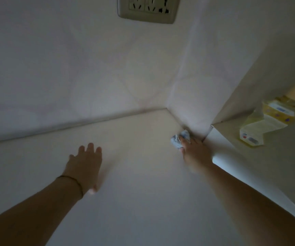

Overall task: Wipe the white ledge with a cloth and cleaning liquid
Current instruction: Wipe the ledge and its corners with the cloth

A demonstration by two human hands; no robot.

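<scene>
The white ledge [139, 174] fills the lower half of the view and runs back to a wall. My right hand [193, 153] presses a crumpled pale blue-white cloth [179, 139] onto the ledge at its far right corner, against the side wall. My left hand [85, 166] lies flat on the ledge to the left with fingers spread and nothing in it; a thin dark band circles its wrist. No cleaning liquid bottle is in view.
A beige double wall socket [147, 9] sits high on the back wall. The ledge's right edge [235, 167] drops off to a lower surface, where a yellow and white packet [265, 125] lies.
</scene>
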